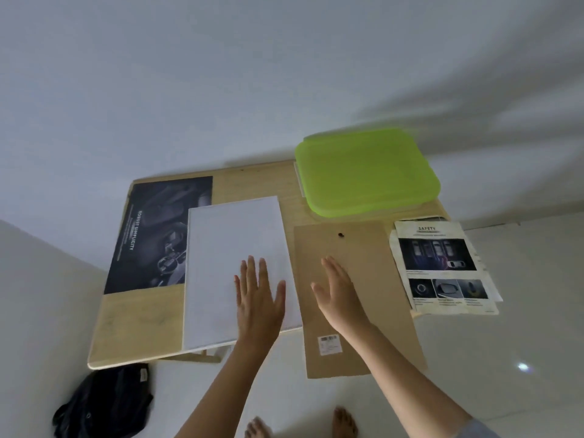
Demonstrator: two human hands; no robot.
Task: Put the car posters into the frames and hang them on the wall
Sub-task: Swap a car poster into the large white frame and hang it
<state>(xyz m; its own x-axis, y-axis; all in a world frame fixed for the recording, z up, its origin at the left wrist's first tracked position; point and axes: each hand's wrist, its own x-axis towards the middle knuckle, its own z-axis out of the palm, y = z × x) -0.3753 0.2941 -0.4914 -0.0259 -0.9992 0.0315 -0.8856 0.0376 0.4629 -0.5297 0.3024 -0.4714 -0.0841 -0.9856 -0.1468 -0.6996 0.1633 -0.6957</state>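
Roughly centre frame, a low wooden table (139,327) stands against a pale wall, seen from above.

Your left hand (259,298) lies flat on the lower right part of a white panel (227,248), fingers straight and spread apart, gripping nothing. Your right hand (338,295) is over a brown backing board (363,263) just right of the panel, fingers straight and close together, thumb out. Can't tell whether it touches the board.

A dark car poster (151,235) lies flat at the table's left side, its right part tucked under the panel. A second one, the safety poster (442,263), lies at the right edge of the table, partly hanging off. A green lidded box (366,172) sits at upper right and a black bag (104,403) at lower left, on the floor.

Handling, as a judgement:
- **Posters:** thin paper, light and floppy, so they crease easily. The safety one already looks wrinkled at its edges. Lift each w/ both hands at opposite edges, no pinching mid-sheet.
- **Board:** looks stiff, light and smooth. It carries a small hook (341,235) near the top and a label (328,344) near the bottom. Its lower end overhangs the table towards you and could tip, so take it by the long sides.
- **Panel:** looks rigid, prob. part of a frame. Can't tell if it has glazing, so hold it by the edges.
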